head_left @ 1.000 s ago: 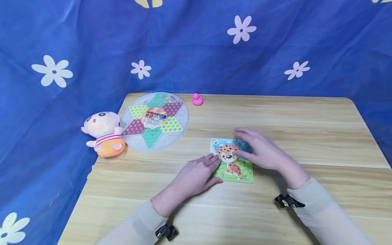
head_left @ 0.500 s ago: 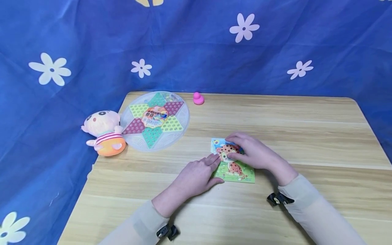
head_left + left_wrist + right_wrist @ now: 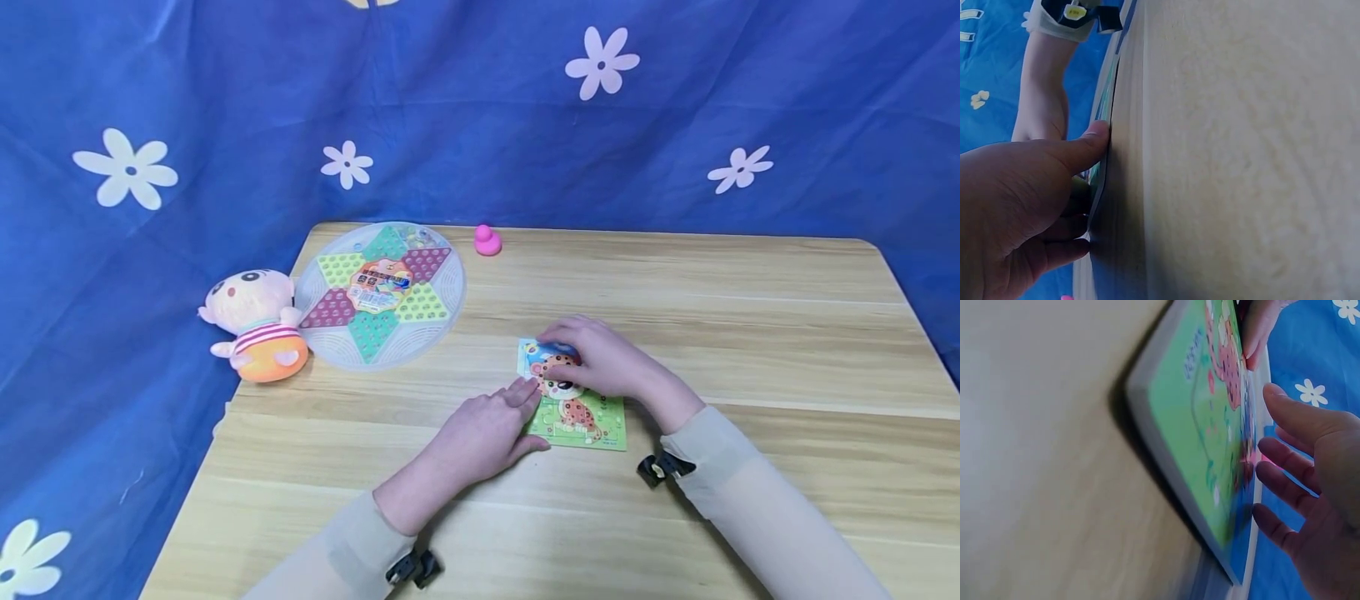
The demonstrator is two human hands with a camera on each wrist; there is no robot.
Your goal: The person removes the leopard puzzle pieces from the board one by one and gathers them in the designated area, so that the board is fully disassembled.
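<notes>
Your left hand (image 3: 483,433) lies along the near-left part of a picture puzzle (image 3: 577,412), its fingers extended onto the board and its thumb at the near edge. Your right hand (image 3: 603,358) is over the puzzle's far-right part, fingers loosely bent and spread, with nothing gripped; you cannot tell from these views whether its fingertips touch the surface. The puzzle sits flat on the wooden table (image 3: 750,333) between your two hands, showing a spotted leopard on green grass under a blue sky. Near the corner on your right hand's side is a line of small print (image 3: 1193,355) (too blurred to read).

Well beyond your left hand, and to its left, is a round game board (image 3: 420,305) with a coloured star. Its orange-edged label (image 3: 378,286) carries dark lettering, too small to make out. Left of that board, just beside it, leans a plush doll (image 3: 262,325) in a striped top. Farther off beyond your right hand, slightly to its left, stands a small pink toy (image 3: 487,242).
</notes>
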